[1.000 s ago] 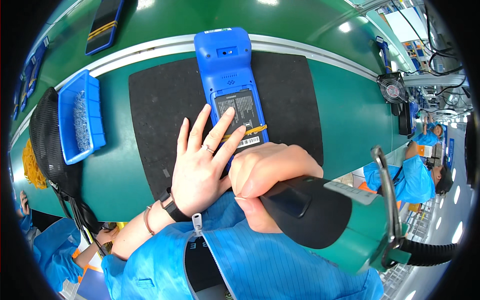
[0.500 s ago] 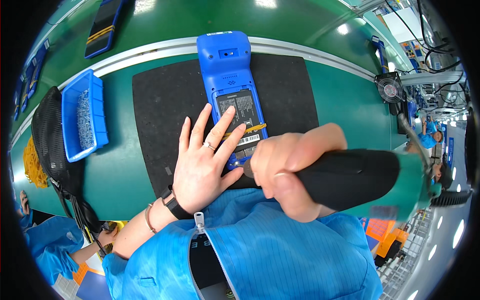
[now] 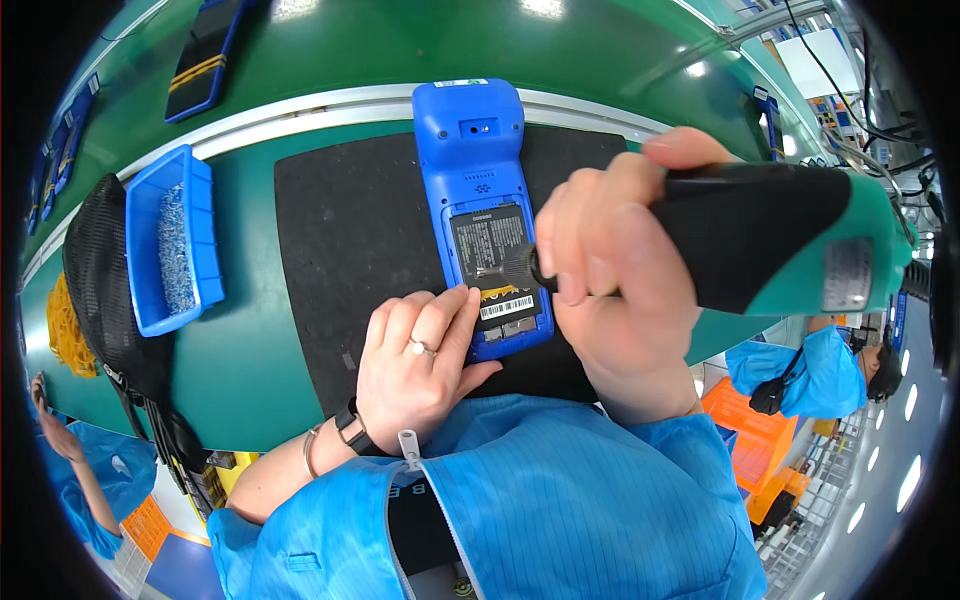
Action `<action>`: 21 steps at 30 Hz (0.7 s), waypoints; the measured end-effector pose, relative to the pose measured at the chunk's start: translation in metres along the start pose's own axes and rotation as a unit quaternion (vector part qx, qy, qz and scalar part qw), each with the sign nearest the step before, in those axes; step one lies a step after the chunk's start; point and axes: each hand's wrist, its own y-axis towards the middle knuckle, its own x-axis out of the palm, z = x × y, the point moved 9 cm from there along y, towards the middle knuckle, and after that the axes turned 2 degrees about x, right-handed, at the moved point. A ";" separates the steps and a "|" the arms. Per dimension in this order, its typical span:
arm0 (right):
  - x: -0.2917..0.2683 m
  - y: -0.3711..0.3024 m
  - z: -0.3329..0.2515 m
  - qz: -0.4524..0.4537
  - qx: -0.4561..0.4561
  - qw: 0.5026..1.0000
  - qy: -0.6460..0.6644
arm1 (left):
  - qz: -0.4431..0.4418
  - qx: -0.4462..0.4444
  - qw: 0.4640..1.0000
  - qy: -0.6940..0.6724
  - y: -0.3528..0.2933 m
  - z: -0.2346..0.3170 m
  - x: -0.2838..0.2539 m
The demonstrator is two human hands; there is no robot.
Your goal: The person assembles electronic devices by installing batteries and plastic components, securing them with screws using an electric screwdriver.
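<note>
- One blue device (image 3: 468, 160) lay fore-and-aft on the mat (image 3: 345, 220), left of the right hand (image 3: 622, 245).
- That hand gripped a screwdriver (image 3: 765, 235) over the battery (image 3: 490, 235); the left hand (image 3: 415, 355) touched the device's left edge, any pinch unclear.
- Since earlier, the screwdriver had shifted farther up; left fingers had gathered.

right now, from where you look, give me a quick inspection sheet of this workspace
Surface: green bench with black mat.
Work things: blue handheld device, battery exposed, yellow band across it; green-and-black power driver, nose over the battery.
Left hand: fingertips at the device's left side.
Right hand: gripping the driver.
Clutter: blue bin of small metallic pieces, black mesh item, yellow bands pile.
Cables: black ribbed cable at the driver's rear.
Surroundings: co-worker in blue at right, orange crate.
</note>
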 end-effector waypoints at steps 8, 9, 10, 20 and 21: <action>0.009 0.000 0.014 -0.088 0.023 0.988 -0.128 | 0.016 0.036 0.999 0.002 -0.002 0.002 0.001; 0.010 -0.001 0.015 -0.097 0.024 0.985 -0.138 | 0.014 0.039 0.999 -0.002 -0.003 0.003 0.001; 0.011 -0.002 0.016 -0.107 0.025 0.983 -0.147 | 0.013 0.043 0.999 -0.004 -0.003 0.003 0.001; 0.019 -0.008 0.027 -0.177 -0.019 0.983 0.038 | -0.002 0.052 0.999 0.004 -0.003 0.005 0.003; 0.017 -0.010 0.029 -0.176 -0.020 0.983 0.038 | -0.004 0.050 0.999 -0.003 -0.002 0.005 0.003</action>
